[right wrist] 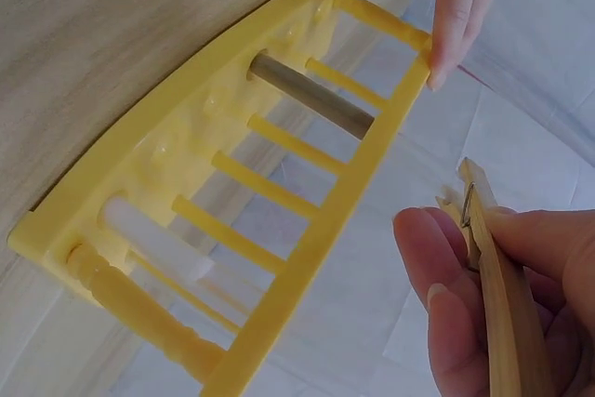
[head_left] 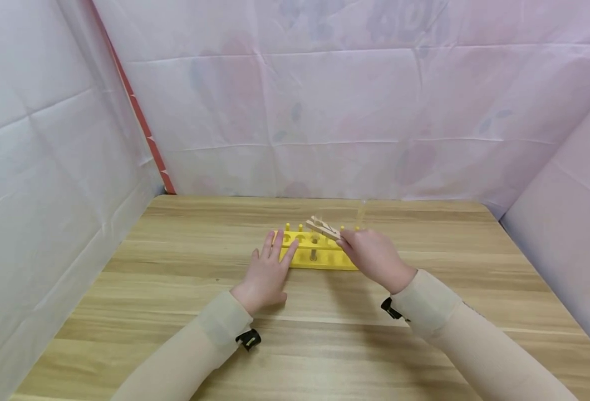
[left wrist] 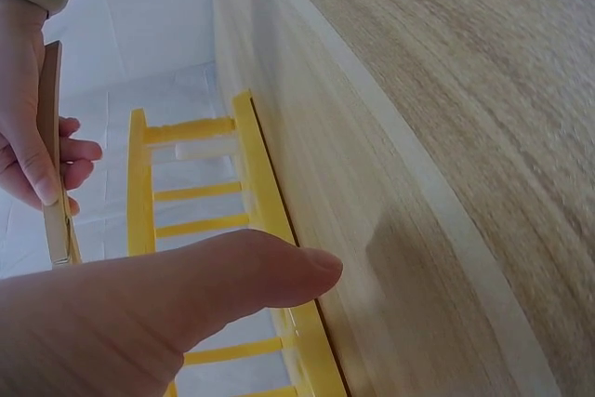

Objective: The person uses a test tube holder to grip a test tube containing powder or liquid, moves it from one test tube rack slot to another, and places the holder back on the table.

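Observation:
A yellow test tube rack [head_left: 335,263] stands on the table. My left hand [head_left: 266,275] rests on its left end with fingers spread and straight. In my right hand [head_left: 375,259] is a wooden test tube clamp [head_left: 323,228], pinched between thumb and fingers, its tip above the rack. Below that tip stands a test tube with grey-brown contents [right wrist: 311,95], its clear upper part hard to make out. Whether the clamp's tip touches the glass, I cannot tell. A second tube with white contents [right wrist: 153,234] stands near the rack's right end.
The wooden tabletop [head_left: 315,345] spreads out around the rack. Pale cloth [head_left: 325,111] hangs behind and on both sides of the table, with a red strip [head_left: 134,106] at the back left corner.

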{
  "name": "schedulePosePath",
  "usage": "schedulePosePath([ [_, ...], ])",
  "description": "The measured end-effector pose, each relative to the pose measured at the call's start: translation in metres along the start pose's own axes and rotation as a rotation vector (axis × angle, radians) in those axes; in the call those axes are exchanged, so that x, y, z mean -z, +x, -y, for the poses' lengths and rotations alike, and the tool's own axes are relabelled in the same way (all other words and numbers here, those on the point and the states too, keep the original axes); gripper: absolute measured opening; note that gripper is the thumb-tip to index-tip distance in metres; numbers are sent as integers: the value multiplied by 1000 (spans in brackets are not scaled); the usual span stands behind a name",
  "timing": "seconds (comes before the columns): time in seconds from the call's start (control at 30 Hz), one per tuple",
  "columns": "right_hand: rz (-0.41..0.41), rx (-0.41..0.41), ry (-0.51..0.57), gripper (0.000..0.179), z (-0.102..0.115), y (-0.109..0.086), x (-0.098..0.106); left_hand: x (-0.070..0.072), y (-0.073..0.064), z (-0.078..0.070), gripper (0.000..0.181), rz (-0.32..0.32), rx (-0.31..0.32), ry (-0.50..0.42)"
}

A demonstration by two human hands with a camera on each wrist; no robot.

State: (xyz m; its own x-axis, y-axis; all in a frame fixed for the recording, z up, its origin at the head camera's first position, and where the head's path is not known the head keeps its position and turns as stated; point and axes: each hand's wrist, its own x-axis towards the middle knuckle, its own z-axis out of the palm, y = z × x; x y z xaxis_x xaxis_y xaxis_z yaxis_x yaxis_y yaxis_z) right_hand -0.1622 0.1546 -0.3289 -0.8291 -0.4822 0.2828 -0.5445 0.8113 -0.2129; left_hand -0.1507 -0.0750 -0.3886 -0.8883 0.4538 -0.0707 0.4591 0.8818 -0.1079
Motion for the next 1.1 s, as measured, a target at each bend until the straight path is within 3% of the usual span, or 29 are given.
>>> schedulePosePath([
  [1.1,-19,-2,-15,34,0,5,7,-4,1,-4,115,-26,-4,20],
])
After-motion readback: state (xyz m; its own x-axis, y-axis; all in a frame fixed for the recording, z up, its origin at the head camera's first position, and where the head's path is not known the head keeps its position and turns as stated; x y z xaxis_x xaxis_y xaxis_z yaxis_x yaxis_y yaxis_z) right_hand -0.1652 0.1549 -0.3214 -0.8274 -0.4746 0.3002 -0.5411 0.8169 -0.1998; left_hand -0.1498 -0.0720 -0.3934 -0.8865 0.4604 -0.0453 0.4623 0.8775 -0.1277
